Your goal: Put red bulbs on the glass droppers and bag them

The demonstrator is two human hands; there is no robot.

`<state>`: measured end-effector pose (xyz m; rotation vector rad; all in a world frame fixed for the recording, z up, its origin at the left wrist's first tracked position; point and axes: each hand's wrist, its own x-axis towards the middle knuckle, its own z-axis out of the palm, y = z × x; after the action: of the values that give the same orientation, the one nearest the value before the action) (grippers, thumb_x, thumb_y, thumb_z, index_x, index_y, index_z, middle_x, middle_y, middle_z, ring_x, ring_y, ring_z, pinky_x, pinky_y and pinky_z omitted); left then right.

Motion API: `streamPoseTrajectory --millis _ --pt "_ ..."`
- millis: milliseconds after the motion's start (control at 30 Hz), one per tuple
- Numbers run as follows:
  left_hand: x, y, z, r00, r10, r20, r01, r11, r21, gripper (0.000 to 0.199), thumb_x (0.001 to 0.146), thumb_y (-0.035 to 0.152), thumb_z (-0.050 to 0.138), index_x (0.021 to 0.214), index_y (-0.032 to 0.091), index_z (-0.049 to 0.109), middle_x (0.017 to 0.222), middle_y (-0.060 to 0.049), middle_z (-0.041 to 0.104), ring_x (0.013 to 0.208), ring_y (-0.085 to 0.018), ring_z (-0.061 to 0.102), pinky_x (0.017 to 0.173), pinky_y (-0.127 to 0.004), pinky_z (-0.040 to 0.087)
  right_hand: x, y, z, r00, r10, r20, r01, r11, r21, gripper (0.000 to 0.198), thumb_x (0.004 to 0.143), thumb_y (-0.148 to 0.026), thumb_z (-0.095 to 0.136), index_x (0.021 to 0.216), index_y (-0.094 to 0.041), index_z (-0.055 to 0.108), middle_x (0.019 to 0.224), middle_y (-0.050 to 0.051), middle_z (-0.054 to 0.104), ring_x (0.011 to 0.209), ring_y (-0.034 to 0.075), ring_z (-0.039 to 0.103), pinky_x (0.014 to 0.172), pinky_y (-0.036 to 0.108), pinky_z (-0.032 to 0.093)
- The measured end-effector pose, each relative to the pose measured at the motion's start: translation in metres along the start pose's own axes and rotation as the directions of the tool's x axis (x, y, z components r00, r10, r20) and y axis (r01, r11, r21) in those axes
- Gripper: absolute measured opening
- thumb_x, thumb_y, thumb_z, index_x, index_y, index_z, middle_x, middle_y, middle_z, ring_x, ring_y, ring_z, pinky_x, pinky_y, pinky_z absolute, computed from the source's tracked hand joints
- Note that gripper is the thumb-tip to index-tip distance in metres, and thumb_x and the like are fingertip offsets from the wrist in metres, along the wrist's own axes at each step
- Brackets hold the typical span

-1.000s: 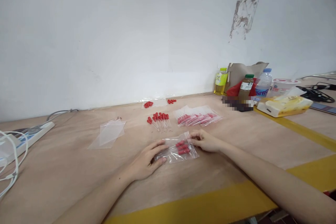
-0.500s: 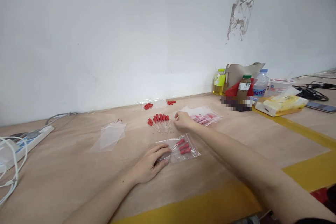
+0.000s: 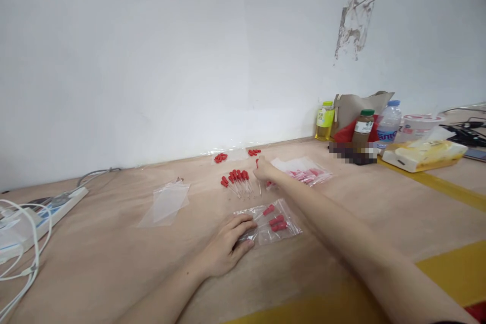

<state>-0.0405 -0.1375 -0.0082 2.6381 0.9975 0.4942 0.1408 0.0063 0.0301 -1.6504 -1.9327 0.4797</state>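
My left hand (image 3: 231, 244) lies on the left end of a clear zip bag (image 3: 261, 235), thumb apart from the fingers. Inside that bag are several red bulb-like pieces (image 3: 277, 220). Farther back, my right hand (image 3: 264, 171) is pinched round a thin white stick (image 3: 260, 188) with a red head, its lower end pointing down at the table. Just left of it lies a fanned row of sticks with red heads (image 3: 237, 177). Partly behind my right wrist, a stack of clear bags with pink-red contents (image 3: 306, 176) rests on the table.
Flat clear bags (image 3: 167, 202) lie at the left. Loose red pieces sit in two small piles (image 3: 220, 158) near the wall. A white power strip (image 3: 56, 212) with cables is at far left. Bottles (image 3: 363, 129), a tissue pack (image 3: 423, 156) and a tub (image 3: 421, 126) stand at back right.
My right hand now shows a red-headed stick in its pinch, pulled a little apart from the row. My left hand stays on the zip bag. The view has shifted slightly.
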Motion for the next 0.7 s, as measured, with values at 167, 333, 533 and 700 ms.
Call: streamPoseTrajectory --millis 167,333,533,700 --pt "0.000 0.001 -0.002 1.000 -0.006 0.000 0.006 1.000 0.002 0.034 0.086 0.030 0.040 0.119 0.026 0.045 0.126 -0.004 0.043 0.116 -0.020 0.038 0.098 -0.038 0.033 -0.055 0.059 -0.034 0.984 0.050 -0.173 0.023 0.919 0.394 0.054 0.072 -0.013 0.040 0.122 -0.016 0.021 0.063 -0.005 0.050 0.042 0.010 0.050 0.042 0.021 0.043" --pt "0.001 0.002 -0.003 1.000 -0.023 0.011 0.024 0.999 -0.022 0.034 0.087 0.032 0.040 0.119 0.027 0.046 0.127 -0.004 0.043 0.116 -0.020 0.039 0.097 -0.037 0.035 -0.095 0.101 -0.032 0.935 0.230 -0.270 0.060 0.648 0.760 0.046 0.064 -0.022 0.052 0.104 -0.021 0.029 0.058 -0.010 0.043 0.042 0.009 0.049 0.040 0.023 0.047" --pt "0.001 -0.001 -0.001 0.999 -0.034 0.011 0.034 0.999 -0.025 0.035 0.086 0.033 0.040 0.120 0.027 0.045 0.127 -0.003 0.043 0.116 -0.020 0.039 0.097 -0.037 0.034 -0.107 0.095 -0.009 0.940 0.281 -0.195 0.045 0.463 0.885 0.044 0.063 -0.021 0.059 0.095 -0.024 0.029 0.061 -0.009 0.048 0.048 0.010 0.055 0.045 0.024 0.051" --pt "0.001 -0.001 0.000 1.000 -0.014 0.005 0.014 0.999 -0.030 0.034 0.086 0.032 0.040 0.120 0.026 0.045 0.127 -0.004 0.043 0.116 -0.020 0.038 0.097 -0.037 0.034 -0.116 0.084 -0.004 0.984 0.178 0.016 -0.088 0.404 0.911 0.026 0.070 -0.019 0.054 0.089 -0.021 0.037 0.066 -0.005 0.054 0.054 0.010 0.059 0.058 0.026 0.052"
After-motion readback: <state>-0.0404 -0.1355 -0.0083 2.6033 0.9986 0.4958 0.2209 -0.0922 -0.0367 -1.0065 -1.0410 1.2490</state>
